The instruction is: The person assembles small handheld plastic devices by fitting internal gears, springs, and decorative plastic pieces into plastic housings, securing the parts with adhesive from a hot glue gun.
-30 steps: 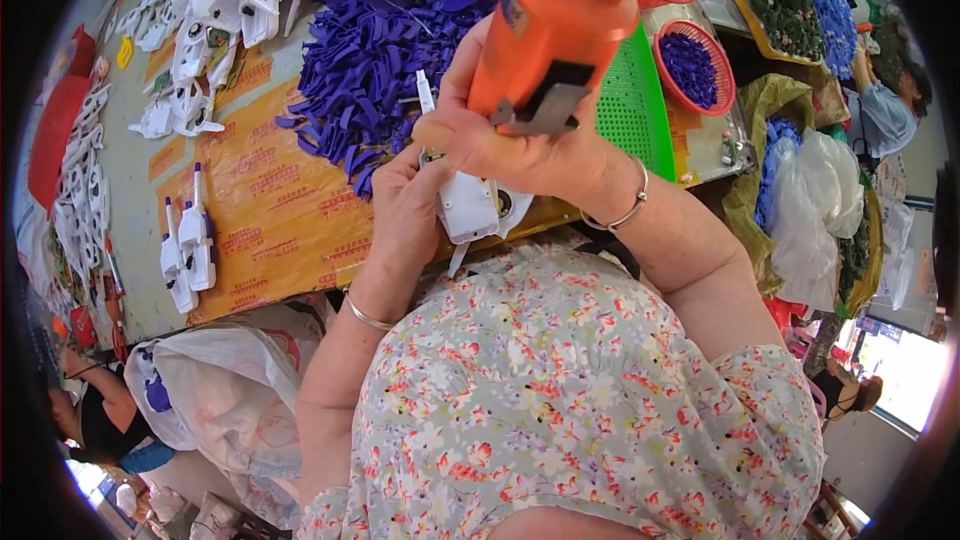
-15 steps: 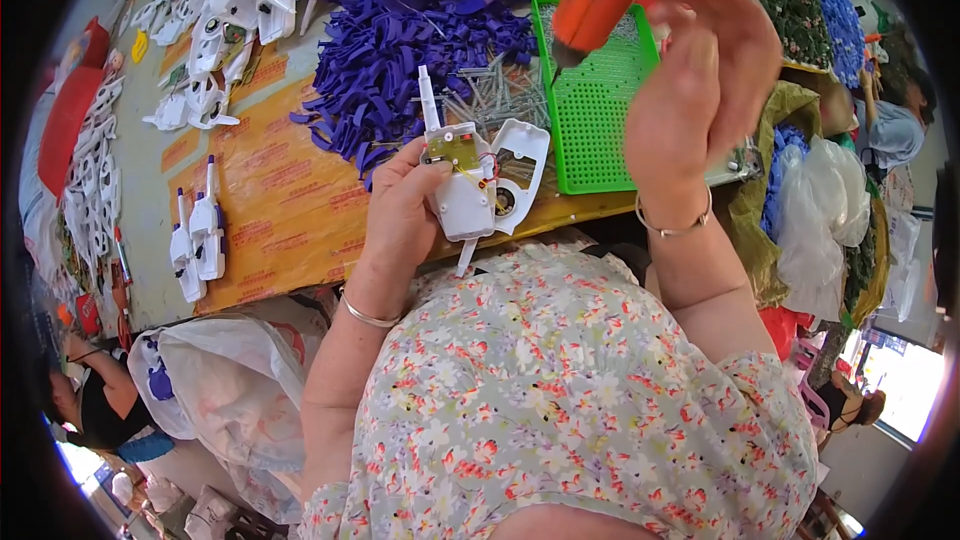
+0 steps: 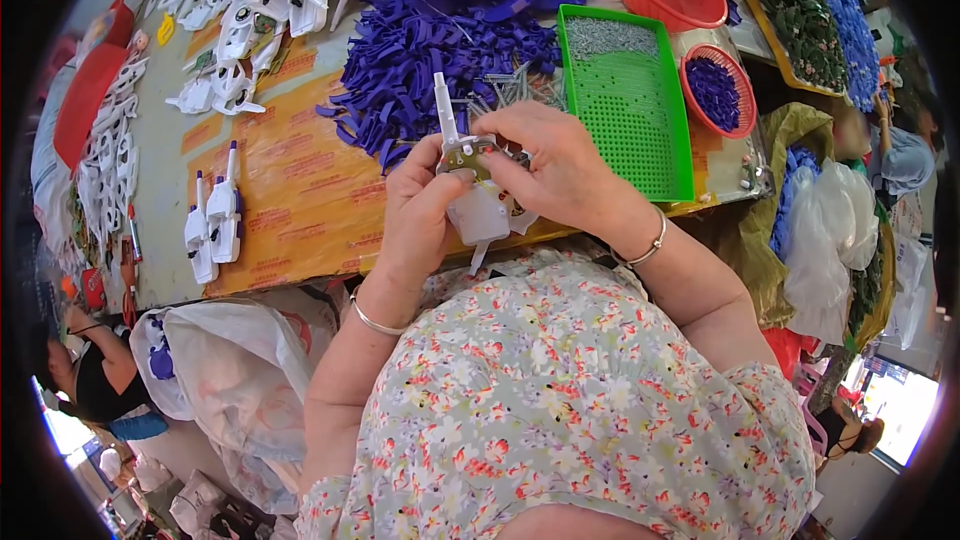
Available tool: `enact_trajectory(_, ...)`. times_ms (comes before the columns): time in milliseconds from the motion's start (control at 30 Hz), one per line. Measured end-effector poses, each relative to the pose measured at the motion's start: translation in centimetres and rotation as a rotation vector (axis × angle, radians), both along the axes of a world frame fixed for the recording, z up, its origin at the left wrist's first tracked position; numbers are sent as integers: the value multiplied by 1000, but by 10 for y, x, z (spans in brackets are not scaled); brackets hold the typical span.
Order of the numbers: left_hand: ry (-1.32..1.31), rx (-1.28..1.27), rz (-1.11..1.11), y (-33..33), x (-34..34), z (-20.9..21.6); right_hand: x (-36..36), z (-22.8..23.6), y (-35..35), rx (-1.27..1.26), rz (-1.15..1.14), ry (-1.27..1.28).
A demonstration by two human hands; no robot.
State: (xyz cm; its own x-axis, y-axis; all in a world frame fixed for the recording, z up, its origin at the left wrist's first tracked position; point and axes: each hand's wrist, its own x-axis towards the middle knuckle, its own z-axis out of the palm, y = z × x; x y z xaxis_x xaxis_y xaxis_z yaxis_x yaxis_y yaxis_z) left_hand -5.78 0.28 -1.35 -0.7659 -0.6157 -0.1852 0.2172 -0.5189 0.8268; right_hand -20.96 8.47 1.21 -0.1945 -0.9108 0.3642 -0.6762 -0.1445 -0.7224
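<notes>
Much of the white plastic part [image 3: 478, 202] is hidden: the right hand [image 3: 560, 168] covers its right side and the left hand [image 3: 428, 202] its left, so the fittings inside are hard to make out. 1 such part is in hand; 2 finished ones [image 3: 213, 225] lie side by side well left of it on the table [image 3: 300, 190], and the purple pieces [image 3: 420, 50] heaped beyond it are too many to count. 1 green tray [image 3: 625, 105] sits just right of it. Both hands' fingers curl pinched around the part, its thin stem [image 3: 443, 110] poking up above them.
</notes>
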Motion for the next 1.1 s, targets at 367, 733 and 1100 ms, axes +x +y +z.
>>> enact_trajectory(367,-155,-494,178,9,-1,4,7,-3,-3,-153,-8,5)
enact_trajectory(733,-283,-832,392,17,-8,-9,9,-4,0,-94,-8,-33)
enact_trajectory(1100,-370,-886,406,16,-9,-11,6,-10,0,-82,6,-36)
